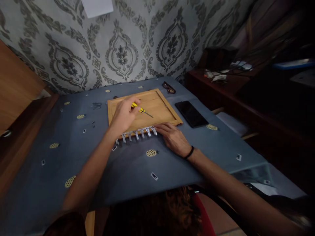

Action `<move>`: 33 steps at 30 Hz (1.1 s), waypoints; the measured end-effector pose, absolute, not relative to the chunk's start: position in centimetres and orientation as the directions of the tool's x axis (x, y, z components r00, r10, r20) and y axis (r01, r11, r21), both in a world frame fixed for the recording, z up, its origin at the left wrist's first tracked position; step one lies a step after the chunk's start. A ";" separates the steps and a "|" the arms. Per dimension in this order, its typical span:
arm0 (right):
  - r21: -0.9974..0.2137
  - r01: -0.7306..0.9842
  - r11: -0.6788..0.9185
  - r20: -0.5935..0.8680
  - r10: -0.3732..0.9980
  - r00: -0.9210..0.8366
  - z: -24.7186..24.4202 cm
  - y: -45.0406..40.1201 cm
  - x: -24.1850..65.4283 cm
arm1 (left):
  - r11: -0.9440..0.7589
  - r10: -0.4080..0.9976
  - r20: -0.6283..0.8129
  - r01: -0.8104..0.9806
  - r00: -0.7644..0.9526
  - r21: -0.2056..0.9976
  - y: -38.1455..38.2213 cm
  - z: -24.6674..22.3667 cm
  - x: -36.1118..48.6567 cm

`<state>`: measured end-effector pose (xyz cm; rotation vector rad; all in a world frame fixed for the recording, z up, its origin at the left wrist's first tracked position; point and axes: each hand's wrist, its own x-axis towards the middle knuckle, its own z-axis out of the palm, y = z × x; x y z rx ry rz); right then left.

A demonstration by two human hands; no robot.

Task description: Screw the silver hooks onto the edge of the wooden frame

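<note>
My left hand is closed around the yellow handle of a screwdriver, whose thin metal shaft points right and down over the wooden board. The board has a raised rim and lies flat. Along its near edge runs a metal hook rail with several hooks hanging over the side. Fingers stretched out, my right hand rests at the rail's right end and touches it by the board's near right corner. My left wrist partly covers the rail's left end.
A black phone lies right of the board, with dark glasses behind it. Pliers and small dark pieces sit on the left of the blue tablecloth. A patterned wall stands behind; dark furniture is at right.
</note>
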<state>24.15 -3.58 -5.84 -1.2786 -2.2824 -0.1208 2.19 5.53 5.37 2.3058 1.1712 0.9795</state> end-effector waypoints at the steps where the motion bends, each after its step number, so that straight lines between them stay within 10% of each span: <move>1: -0.168 0.820 0.548 0.475 0.774 -0.420 -5.8 -3.6 24.2 | -0.572 0.819 0.401 0.537 0.410 0.620 5.6 4.8 2.3; 13: -0.193 0.821 0.538 0.448 0.792 -0.414 -5.9 -3.5 24.1 | -0.830 0.542 0.586 0.275 0.602 0.486 -3.3 0.9 1.0; 23: -0.223 0.817 0.532 0.423 0.808 -0.411 -5.4 -3.7 24.1 | -0.796 0.576 0.359 0.406 0.734 0.448 -4.6 -2.9 -2.6; 33: -0.179 0.822 0.540 0.454 0.787 -0.418 -5.8 -3.5 24.2 | -0.808 0.576 0.404 0.571 0.711 0.148 -4.7 -0.4 -1.6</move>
